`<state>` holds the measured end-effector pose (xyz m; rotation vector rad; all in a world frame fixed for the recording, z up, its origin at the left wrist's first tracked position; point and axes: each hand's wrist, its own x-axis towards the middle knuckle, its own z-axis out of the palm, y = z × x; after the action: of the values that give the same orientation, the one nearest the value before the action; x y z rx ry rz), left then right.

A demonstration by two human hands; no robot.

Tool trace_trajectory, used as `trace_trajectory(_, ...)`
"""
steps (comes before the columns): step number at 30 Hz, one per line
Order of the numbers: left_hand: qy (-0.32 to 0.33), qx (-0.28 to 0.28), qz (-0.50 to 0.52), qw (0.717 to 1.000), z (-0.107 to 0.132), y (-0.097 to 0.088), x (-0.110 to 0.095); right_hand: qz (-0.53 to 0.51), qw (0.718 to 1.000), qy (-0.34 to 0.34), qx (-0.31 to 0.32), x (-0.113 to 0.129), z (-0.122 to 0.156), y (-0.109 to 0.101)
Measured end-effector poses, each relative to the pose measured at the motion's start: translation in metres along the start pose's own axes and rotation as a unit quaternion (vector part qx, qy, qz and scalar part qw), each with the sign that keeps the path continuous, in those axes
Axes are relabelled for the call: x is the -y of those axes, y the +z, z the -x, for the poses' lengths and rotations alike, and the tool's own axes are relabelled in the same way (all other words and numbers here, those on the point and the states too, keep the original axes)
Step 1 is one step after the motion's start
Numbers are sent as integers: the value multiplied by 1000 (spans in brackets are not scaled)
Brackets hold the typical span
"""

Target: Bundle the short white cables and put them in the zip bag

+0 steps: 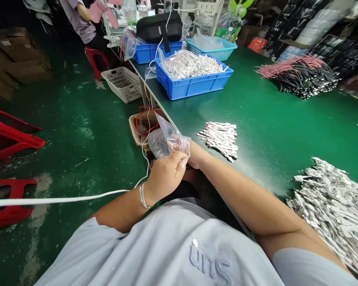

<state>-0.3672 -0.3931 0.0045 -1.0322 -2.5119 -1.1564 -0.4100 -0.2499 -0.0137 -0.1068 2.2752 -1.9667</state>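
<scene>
Left hand (165,176) and right hand (195,155) curled, gripping clear plastic bag (164,139); white cable (56,200) beside left wrist.

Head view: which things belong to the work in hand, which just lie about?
In use: left hand and right hand gripping a clear plastic bag; white flat cable; silver-and-white cable bundle.
Lying about: blue plastic crate; white plastic basket; red stool; pink-and-black wire bundle.
</scene>
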Motion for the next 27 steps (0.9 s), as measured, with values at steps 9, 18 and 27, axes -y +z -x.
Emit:
trace_trajectory(9, -279, -66, -8, 958, -15, -35, 67, 234, 956, -108, 137, 14, 61, -37)
trace_trajectory(18, -259, -2, 57, 964, -15, -11, 63, 643, 755, 119, 37, -8, 37, -161)
trace_trajectory(27, -220, 352, 313, 854, -23, -17, 21, 628, 743, 218, 84, -4, -11, -190)
